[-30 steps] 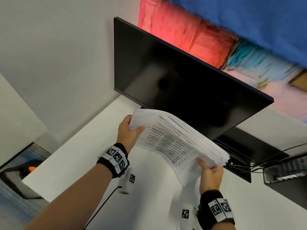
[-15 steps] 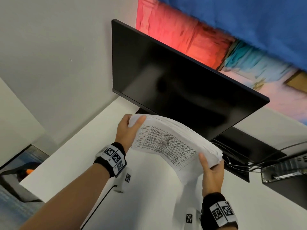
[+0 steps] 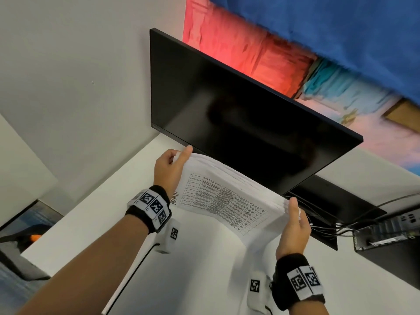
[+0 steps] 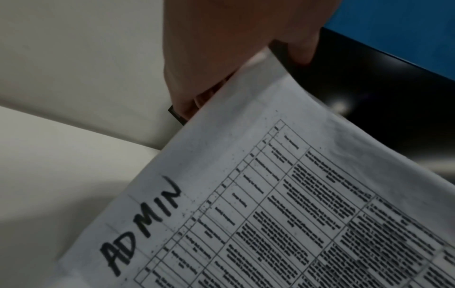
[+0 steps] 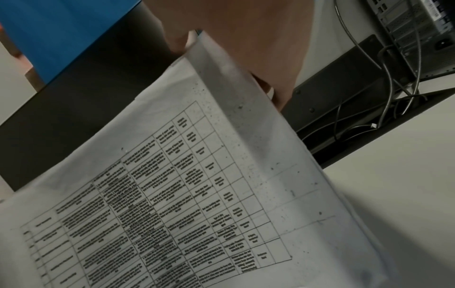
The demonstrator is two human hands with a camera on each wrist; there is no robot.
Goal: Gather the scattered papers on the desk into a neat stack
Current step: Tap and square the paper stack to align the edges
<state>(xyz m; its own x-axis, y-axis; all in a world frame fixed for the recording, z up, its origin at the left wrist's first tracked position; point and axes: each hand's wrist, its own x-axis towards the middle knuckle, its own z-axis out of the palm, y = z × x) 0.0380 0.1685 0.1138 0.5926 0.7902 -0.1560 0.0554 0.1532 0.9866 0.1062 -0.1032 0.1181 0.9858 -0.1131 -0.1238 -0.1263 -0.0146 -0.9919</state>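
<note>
Desk: the white flat-topped desk (image 3: 204,258) runs from the near side to the wall; its left edge falls away to a lower floor area, and bare white surface lies below and to the right of the papers.
Monitor: the black flat-screen monitor (image 3: 238,114), screen dark, stands at the far side; its lower edge sits just beyond the papers' far edge.
Stand and cables: a black base (image 3: 341,201) with thin dark cables (image 3: 322,226) lies to the right, just behind the right hand.
Papers: the thick stack of white printed sheets (image 3: 227,196) is held up off the desk between both hands, in front of the monitor. The top sheet shows a ruled table and the handwritten word "ADMIN" near the left end. The far edges fan out in uneven steps and the near right corner droops toward the desk.
Left hand: the left hand (image 3: 169,169) grips the left short edge, thumb on top, fingers curled beneath.
Right hand: the right hand (image 3: 295,228) pinches the right short edge, thumb upright against the sheets, fingers behind.
</note>
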